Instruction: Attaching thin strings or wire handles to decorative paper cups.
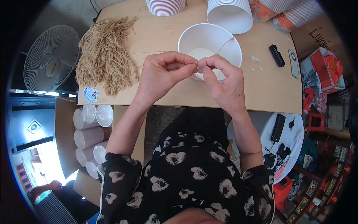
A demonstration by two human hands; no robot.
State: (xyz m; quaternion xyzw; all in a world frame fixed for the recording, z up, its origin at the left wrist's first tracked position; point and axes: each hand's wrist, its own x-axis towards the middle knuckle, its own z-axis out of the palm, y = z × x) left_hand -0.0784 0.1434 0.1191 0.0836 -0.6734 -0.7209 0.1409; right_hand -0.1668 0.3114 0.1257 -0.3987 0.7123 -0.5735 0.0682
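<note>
A white paper bucket (pixel 223 40) stands upright on the wooden table (pixel 164 37) in front of me. A thin tan string (pixel 225 45) runs from its far rim down to my fingers. My left hand (pixel 162 72) and my right hand (pixel 222 80) meet at the bucket's near rim, thumbs and forefingers pinching the string's end between them. A large bundle of tan strings (pixel 106 54) lies on the table to the left of my left hand.
More white buckets (pixel 231 15) and a stack (pixel 166 6) stand at the table's far edge. A black gadget (pixel 277 55) and a slim remote (pixel 294 63) lie at the right. A carton of stacked cups (pixel 91 130) and a fan (pixel 52 59) are at the left.
</note>
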